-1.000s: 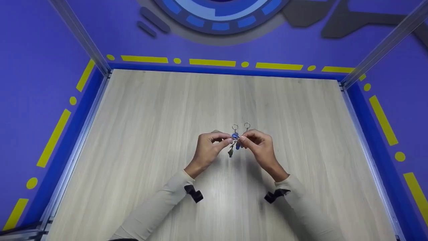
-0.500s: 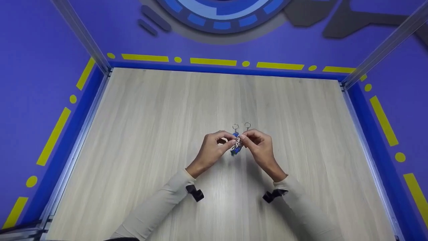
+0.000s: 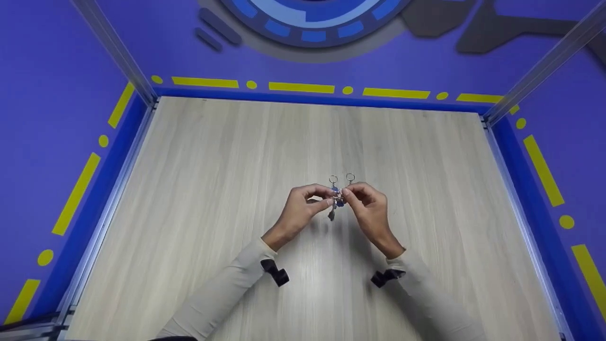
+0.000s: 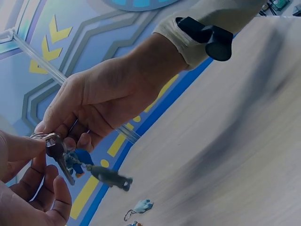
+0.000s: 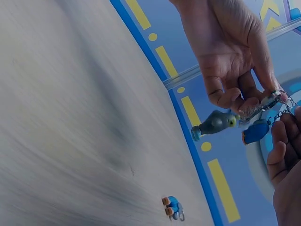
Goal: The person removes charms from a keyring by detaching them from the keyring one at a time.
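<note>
My left hand and right hand meet above the table, fingertips close together. Between them is a key ring, pinched by thumb and fingers from both sides. A key hangs from it in the left wrist view. A grey-green figurine charm dangles on a chain below the left fingers. Beside it, on another chain nearer the right hand, hangs a blue figurine charm. The fingertips partly hide the ring, so how the parts join cannot be made out.
Two more keychains lie on the table just beyond the hands; their rings show, one at left and one at right. The wooden table is bordered by blue walls with yellow dashes and metal corner posts.
My left hand has moved slightly right, closer to the right hand. The hanging charms have swung and shifted beneath the fingers. The right hand has barely moved, and the keychains on the table have stayed put.
</note>
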### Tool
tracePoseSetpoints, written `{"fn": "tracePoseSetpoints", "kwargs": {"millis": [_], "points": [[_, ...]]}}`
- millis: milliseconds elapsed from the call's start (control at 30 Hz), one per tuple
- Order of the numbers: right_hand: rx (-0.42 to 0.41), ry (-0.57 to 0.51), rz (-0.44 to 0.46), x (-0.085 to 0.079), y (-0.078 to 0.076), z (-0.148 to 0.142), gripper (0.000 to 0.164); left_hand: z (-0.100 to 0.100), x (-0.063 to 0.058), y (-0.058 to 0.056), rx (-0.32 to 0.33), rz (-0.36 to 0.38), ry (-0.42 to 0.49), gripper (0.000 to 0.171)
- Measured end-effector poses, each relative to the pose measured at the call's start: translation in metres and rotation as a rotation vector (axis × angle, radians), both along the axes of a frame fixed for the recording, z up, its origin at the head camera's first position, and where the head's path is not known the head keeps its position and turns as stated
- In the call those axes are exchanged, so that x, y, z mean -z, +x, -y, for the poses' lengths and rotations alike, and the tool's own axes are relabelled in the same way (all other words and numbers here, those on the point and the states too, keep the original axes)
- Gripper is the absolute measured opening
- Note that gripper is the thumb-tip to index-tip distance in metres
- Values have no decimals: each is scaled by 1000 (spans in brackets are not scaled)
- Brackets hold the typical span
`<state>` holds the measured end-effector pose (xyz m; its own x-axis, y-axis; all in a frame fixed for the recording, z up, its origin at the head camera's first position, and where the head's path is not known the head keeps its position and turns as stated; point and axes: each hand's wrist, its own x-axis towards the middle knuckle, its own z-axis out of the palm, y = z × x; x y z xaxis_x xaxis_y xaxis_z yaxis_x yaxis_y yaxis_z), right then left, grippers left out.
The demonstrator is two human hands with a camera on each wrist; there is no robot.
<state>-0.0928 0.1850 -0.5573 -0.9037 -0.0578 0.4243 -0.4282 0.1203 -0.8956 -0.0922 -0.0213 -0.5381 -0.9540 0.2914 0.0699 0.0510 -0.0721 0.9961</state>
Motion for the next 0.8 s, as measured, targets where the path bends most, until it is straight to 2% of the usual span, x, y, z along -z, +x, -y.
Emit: {"fn": "tracePoseSetpoints", "kwargs": {"millis": [267,500,667,800], "points": [[0,-5,-18,-1,0,-1,4,0,-2,-1,-34,55,8,11],[-6,1,-33,0,-1,-1,6,-2,0,-2,10,81,59,11],[6,-6,-34,1,0,-1,7,-2,1,-2,27,70,53,13],[8,-1,-26,2,0,-1,6,-2,3,-2,16,75,38,11]]}}
